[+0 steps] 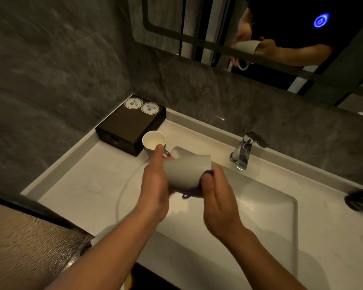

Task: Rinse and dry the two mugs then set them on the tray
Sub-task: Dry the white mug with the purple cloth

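Head view: black box (128, 124) far left, second mug (154, 141) upright beside it. My left hand (155, 185) grips the tilted mug (186, 172) over the sink (260, 197); right hand (218, 197) fingers pinch purple cloth (194, 190) against it. Tap (244, 151) right.

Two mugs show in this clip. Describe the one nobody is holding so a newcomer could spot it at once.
Start at the dark box in the back left corner of the white counter. The free mug stands upright just by its near right corner, mouth up with a pale inside. The other mug is tipped on its side between the left hand and right hand over the sink.
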A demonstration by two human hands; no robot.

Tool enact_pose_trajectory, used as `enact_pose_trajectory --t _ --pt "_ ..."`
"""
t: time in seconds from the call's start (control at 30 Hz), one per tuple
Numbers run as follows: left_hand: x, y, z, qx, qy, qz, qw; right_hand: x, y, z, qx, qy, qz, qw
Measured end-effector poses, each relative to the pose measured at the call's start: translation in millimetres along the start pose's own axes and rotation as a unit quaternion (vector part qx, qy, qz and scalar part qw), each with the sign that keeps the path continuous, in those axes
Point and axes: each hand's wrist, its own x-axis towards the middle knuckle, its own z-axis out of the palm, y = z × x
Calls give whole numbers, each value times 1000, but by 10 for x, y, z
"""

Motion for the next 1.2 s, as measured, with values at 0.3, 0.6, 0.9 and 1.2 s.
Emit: enact_pose_trajectory --t 0.3,0.6,0.9,1.2 --pt "-63 24 28 98 21 69 993 -49 14 88 19 47 -25 998" --pt "-79 -9 -26 86 -5 161 983 53 -108 -16 115 37 85 989" --pt "-51 127 -40 -12 -21 -97 995 -21 135 10 -102 -31 -83 991" --pt "-149 -38 -48 165 4 265 950 54 -161 -60 193 31 89 977"
